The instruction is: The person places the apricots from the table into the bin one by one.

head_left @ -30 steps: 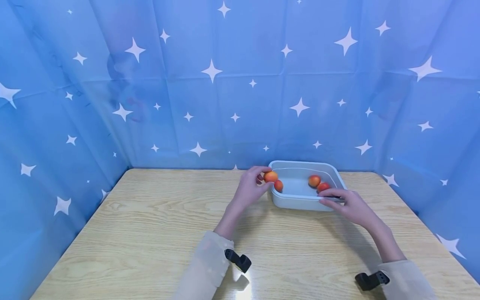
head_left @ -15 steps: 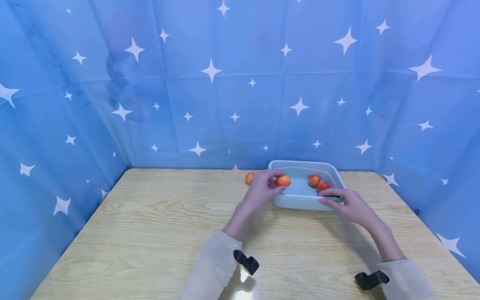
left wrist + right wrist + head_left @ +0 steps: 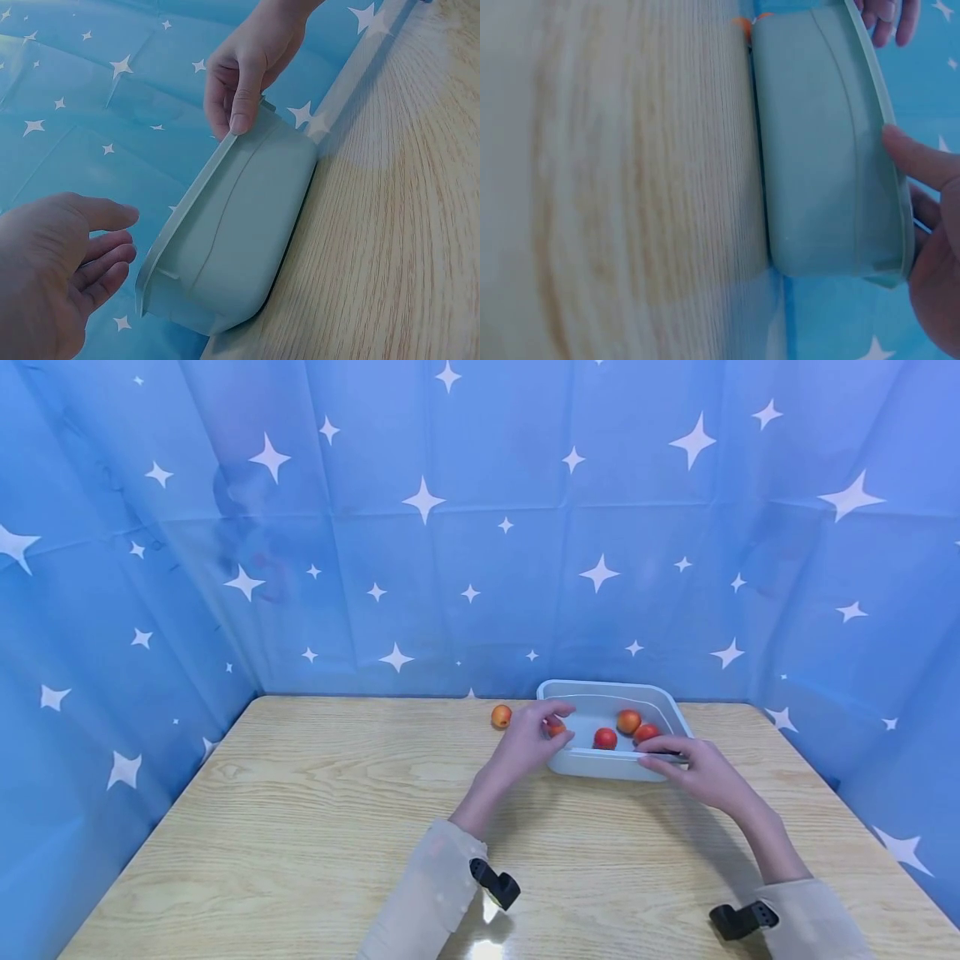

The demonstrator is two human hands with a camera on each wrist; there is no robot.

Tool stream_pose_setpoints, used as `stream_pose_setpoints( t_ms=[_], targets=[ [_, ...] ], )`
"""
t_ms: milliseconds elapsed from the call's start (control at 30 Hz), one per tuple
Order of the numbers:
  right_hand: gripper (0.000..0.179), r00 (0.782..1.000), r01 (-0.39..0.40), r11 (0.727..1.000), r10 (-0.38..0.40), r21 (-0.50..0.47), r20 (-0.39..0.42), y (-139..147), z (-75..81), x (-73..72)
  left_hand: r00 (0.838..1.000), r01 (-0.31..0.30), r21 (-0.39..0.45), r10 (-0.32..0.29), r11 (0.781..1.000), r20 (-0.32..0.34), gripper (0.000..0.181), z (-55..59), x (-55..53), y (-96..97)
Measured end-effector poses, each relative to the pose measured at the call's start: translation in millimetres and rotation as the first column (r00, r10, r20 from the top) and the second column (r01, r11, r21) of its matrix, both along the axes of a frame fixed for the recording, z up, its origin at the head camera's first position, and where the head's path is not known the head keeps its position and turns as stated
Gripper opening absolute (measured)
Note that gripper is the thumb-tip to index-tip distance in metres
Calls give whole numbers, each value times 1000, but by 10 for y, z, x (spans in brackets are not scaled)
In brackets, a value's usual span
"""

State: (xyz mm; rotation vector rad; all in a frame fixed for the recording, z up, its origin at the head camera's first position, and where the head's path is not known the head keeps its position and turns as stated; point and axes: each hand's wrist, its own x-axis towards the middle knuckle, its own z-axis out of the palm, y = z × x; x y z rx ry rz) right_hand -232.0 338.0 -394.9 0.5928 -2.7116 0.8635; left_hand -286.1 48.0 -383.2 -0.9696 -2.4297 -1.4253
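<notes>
In the head view my left hand (image 3: 523, 740) is at the left end of a pale blue-green plastic box (image 3: 600, 766), fingertips over its rim. Its thumb and fingers are spread apart and hold nothing, as the left wrist view also shows. Between them a small orange-red fruit (image 3: 556, 729) shows, partly hidden. Inside the box lie a red fruit (image 3: 604, 739), an orange-red one (image 3: 628, 721) and another red one (image 3: 647, 733) close by my right hand (image 3: 693, 768). That hand pinches the front rim near the right corner, thumb outside (image 3: 922, 156).
One more orange fruit (image 3: 501, 717) sits on the wooden table (image 3: 300, 810) left of the box, near the back edge. A blue curtain with white stars (image 3: 480, 543) hangs directly behind the table and along both sides.
The left hand carried a fruit rightward over the box and let it go; a red fruit now lies in the middle of it. The fruit on the table came into view. The right hand stayed put.
</notes>
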Motion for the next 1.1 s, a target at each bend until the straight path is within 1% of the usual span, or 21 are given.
stream_pose_setpoints(
  t_ms=[167, 367, 433, 667, 833, 933, 1100],
  targets=[
    [19, 1000, 2, 1000, -2, 1, 1, 1, 5, -1, 1000, -22, 38, 22, 999, -8, 37, -8, -14, -26],
    [18, 1000, 1, 1000, -1, -13, 6, -12, 19, 1, 999, -49, 108, 49, 993, 4, 36, -39, -36, -77],
    [18, 1000, 1, 1000, -1, -15, 7, -16, 23, 4, 998, -55, 118, 55, 991, 3, 36, -43, -48, -99],
    [18, 1000, 6, 1000, -6, -11, 23, -21, 33, 18, 998, -68, 128, 68, 989, 4, 41, -29, -114, -183],
    [19, 999, 12, 1000, -12, -7, 39, -24, 38, 22, 995, -97, 127, 101, 987, -25, 40, -3, -167, -284],
    [20, 999, 13, 1000, -12, -7, 33, -24, 39, 20, 991, -122, 124, 128, 985, -44, 38, 16, -197, -343],
    [19, 1000, 10, 1000, -10, -7, 22, -17, 28, 16, 988, -144, 124, 150, 982, -38, 39, 15, -249, -402]
  ],
)
